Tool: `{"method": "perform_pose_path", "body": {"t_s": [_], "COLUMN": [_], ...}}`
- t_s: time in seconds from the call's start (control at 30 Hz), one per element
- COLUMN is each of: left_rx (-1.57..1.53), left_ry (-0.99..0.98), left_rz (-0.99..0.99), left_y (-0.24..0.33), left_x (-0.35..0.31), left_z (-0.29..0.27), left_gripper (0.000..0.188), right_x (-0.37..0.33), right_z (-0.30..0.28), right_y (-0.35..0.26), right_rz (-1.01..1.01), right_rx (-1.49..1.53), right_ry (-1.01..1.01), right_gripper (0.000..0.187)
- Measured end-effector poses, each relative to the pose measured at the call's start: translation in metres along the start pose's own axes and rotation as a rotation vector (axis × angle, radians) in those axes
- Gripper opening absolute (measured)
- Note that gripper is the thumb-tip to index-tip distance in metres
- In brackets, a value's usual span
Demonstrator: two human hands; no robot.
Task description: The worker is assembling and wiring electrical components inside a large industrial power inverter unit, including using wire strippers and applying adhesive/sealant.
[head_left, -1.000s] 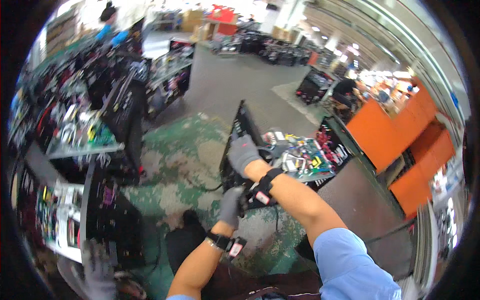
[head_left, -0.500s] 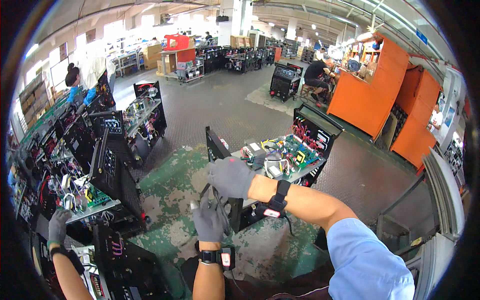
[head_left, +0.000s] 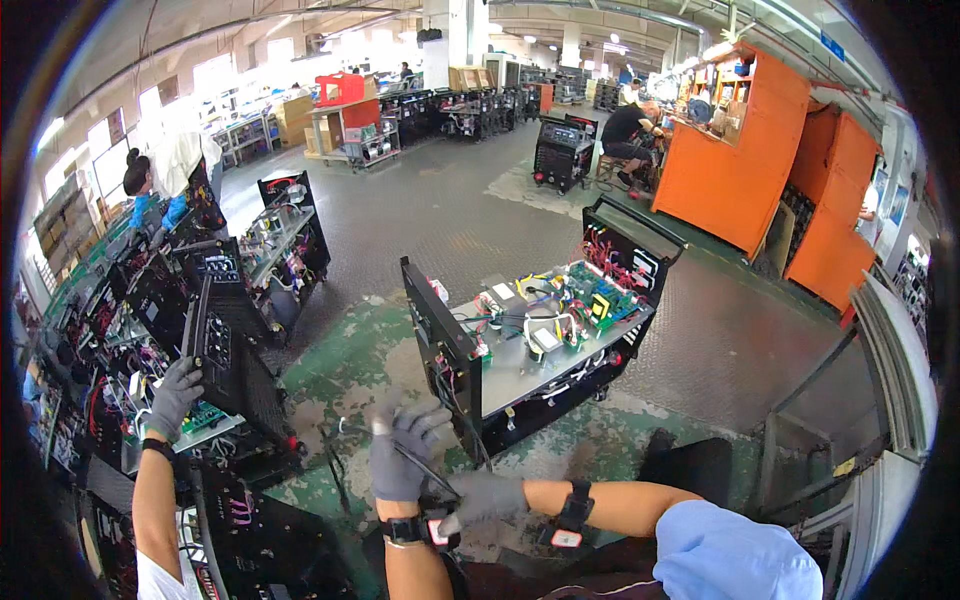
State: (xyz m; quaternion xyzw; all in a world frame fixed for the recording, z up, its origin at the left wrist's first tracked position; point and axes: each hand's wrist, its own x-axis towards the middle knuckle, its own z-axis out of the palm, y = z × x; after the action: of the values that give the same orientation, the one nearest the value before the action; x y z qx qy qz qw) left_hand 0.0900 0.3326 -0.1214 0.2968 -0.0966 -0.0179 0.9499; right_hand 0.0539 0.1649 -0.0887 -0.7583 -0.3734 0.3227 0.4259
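My left hand (head_left: 403, 455), grey-gloved and blurred by motion, is raised in front of an open machine chassis (head_left: 440, 350). A black cable (head_left: 425, 466) crosses it, passing between thumb and fingers, which look closed loosely around it. Close to my left wrist, my right hand (head_left: 487, 503), also gloved, is shut on the lower stretch of this cable. The chassis stands just beyond my hands, with circuit boards (head_left: 600, 300), coloured wires and grey boxes on its metal plate. Another cable hangs by the chassis's near corner. Both my wrists carry black straps with white labels.
At the left, a co-worker's gloved hand (head_left: 176, 398) touches a black panel (head_left: 222, 340) of another chassis. More half-built machines crowd that side. Orange cabinets (head_left: 720, 160) stand at the right, beside a metal rack (head_left: 835, 420). A person sits working near the cabinets.
My right hand has dropped from the chassis's near panel to beside my left wrist. The black cable now stretches between my hands. The co-worker's hand has moved up to the black panel.
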Motion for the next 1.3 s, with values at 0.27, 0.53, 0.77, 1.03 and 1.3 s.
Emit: {"method": "perform_pose_path", "body": {"t_s": [0.27,0.53,0.77,1.03,1.3], "left_rx": [-0.283,1.263,1.727,0.603,0.172], "left_ry": [0.567,0.595,-0.103,-0.150,0.020], "left_rz": [-0.149,-0.174,0.060,0.351,0.219], "left_y": [0.031,0.037,0.018,0.049,0.057], "left_x": [0.004,-0.012,-0.033,-0.031,-0.014], "left_z": [-0.033,-0.020,-0.002,0.003,-0.026], "left_gripper": [0.044,0.049,0.035,0.039,0.049], "right_x": [-0.063,-0.073,0.007,0.043,0.072], "right_z": [-0.062,-0.060,-0.024,-0.010,-0.138], "right_y": [0.009,0.010,0.034,0.026,-0.068], "right_rz": [-0.138,0.106,-0.124,-0.030,-0.380], "right_rx": [-0.259,-0.346,-0.784,0.136,-0.285], "right_ry": [0.386,0.307,0.509,0.062,0.672], "right_gripper": [0.025,0.080,0.136,0.077,0.035]}}
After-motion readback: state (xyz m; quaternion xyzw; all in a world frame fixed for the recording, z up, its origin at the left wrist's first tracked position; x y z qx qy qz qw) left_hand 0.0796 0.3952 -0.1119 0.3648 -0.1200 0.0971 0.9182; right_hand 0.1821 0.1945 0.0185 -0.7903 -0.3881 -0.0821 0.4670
